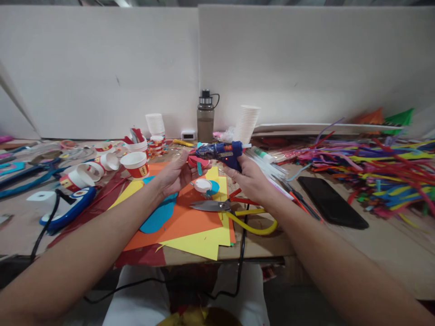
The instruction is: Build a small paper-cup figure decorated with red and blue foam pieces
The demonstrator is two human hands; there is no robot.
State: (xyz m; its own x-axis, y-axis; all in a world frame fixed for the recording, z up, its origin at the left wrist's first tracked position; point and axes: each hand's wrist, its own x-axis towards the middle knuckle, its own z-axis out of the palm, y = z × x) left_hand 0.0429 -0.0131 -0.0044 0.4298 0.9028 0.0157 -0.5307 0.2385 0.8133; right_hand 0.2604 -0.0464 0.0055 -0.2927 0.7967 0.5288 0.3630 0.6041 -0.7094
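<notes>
Glue gun (220, 151), label unreadable, gripped by right hand (249, 179); left hand (176, 174) pinches red strip (197, 161).

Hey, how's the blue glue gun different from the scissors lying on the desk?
The glue gun is blue; the scissors have yellow handles and grey blades. The glue gun is held up in the right hand; the scissors lie flat on the coloured paper, untouched. A black cord seems to run from the glue gun; the scissors have none. Both point left.
</notes>
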